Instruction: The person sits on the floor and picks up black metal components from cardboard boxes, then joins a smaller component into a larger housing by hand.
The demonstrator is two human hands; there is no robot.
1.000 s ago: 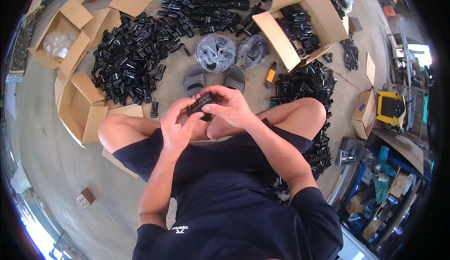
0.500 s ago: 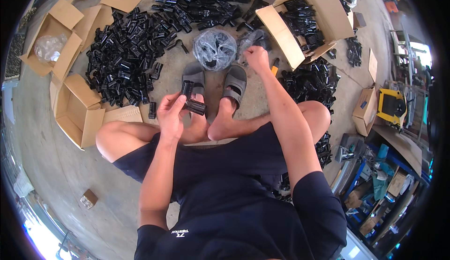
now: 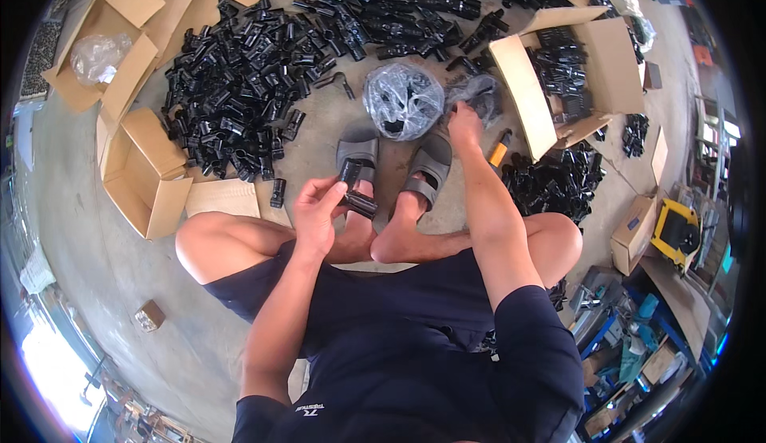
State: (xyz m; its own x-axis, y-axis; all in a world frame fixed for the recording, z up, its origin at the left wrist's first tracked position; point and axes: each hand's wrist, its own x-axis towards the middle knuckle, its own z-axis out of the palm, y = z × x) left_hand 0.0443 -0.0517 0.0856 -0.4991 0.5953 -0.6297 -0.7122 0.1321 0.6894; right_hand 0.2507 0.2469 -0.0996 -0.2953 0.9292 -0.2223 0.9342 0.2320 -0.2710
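Currently pinching black fitting (image 3: 349,172) between thumb and bent fingers of left hand (image 3: 317,213), above feet (image 3: 409,205). Touching smaller plastic bag (image 3: 480,92) with bunched fingers of right hand (image 3: 465,128); cannot tell whether gripping anything. Best keep left pinch firm, avoid dragging bag. Watch carton flap (image 3: 523,96) and yellow-handled tool (image 3: 500,151) at right, larger bag (image 3: 403,100) close at left; swing over concrete floor (image 3: 313,146) between feet and left pile (image 3: 235,84).

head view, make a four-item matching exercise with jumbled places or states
1. left hand
2. right hand
3. slim yellow-and-black tool
4. crumpled clear plastic film

A. inside an open brown cardboard box
B. holding glossy black tubular hardware
C. lying on grey concrete floor
D. at a clear plastic bag with dark contents

Pairs: 1-B; 2-D; 3-C; 4-A
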